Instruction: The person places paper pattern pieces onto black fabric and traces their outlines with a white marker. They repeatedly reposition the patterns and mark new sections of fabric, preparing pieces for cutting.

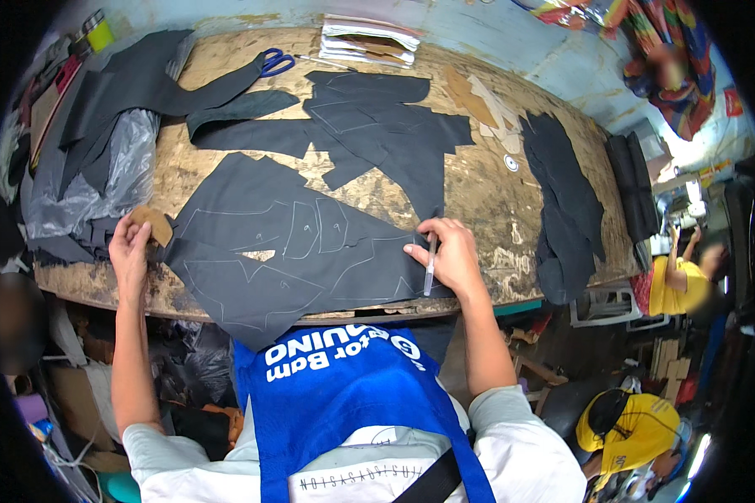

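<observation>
A large black sheet of leather-like material [243,193] lies on the worn wooden table in front of me, its lower corner hanging over the near edge. Pale outlines of several shapes are drawn on it, and a small hole shows the wood beneath. At the sheet's left edge my left hand [129,256] pinches a small brown card pattern piece [154,226] with a rounded side. My right hand [455,258] rests at the sheet's right part, its fingers closed around a slim pen [429,277] with a clear barrel.
More black pieces [377,109] lie beyond the sheet, and others [562,201] to the right. Blue-handled scissors [275,64], stacked papers [369,42], pale patterns [497,109] and a small white disc [511,163] are on the table [499,235]. Two people in yellow [637,432] are at right.
</observation>
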{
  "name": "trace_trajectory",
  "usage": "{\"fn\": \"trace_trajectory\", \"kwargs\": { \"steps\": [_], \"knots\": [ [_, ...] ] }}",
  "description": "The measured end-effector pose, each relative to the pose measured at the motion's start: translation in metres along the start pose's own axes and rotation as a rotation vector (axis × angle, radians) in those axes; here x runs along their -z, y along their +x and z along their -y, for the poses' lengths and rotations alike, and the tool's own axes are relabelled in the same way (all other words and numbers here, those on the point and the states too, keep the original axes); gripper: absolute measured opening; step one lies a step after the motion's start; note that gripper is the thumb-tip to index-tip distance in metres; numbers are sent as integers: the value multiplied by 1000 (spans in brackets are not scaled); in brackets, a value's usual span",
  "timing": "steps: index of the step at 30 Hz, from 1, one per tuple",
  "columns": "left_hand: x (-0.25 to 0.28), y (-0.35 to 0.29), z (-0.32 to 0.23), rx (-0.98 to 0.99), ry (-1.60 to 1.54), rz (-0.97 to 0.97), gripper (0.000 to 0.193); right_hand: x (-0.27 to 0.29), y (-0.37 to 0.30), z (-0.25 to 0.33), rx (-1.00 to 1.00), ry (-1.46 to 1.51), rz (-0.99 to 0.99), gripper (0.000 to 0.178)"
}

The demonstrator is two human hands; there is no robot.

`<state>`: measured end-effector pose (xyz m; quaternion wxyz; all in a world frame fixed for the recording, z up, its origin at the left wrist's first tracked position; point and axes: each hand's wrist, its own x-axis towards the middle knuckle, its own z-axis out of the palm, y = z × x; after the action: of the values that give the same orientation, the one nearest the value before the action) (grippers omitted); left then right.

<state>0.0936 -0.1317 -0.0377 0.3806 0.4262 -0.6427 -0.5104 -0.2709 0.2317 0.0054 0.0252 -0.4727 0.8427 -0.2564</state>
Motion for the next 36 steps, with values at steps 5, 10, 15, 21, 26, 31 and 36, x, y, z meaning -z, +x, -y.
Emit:
{"fn": "trace_trajectory", "kwargs": {
  "steps": [5,10,15,21,26,31,36],
  "knots": [
    [2,-6,23,-184,-95,47,32,15,5,16,-70,325,130,15],
    [-1,-7,24,-266,-16,60,32,96,28,31,-206,907,350,13],
    [-3,-8,22,-257,17,17,36,199,81,21,51,754,26,14],
    [-5,-10,20,-253,-32,-13,38,343,105,-69,167,637,-552,21],
    [-13,-10,13,-205,-78,-113,40,384,30,-226,-292,475,-970,25],
    [-50,-23,-23,-262,166,-264,37,298,-41,-279,-584,-736,-831,36],
    [-150,-61,-60,-215,-275,36,34,146,9,-133,-202,548,-565,36]
  ]
}}
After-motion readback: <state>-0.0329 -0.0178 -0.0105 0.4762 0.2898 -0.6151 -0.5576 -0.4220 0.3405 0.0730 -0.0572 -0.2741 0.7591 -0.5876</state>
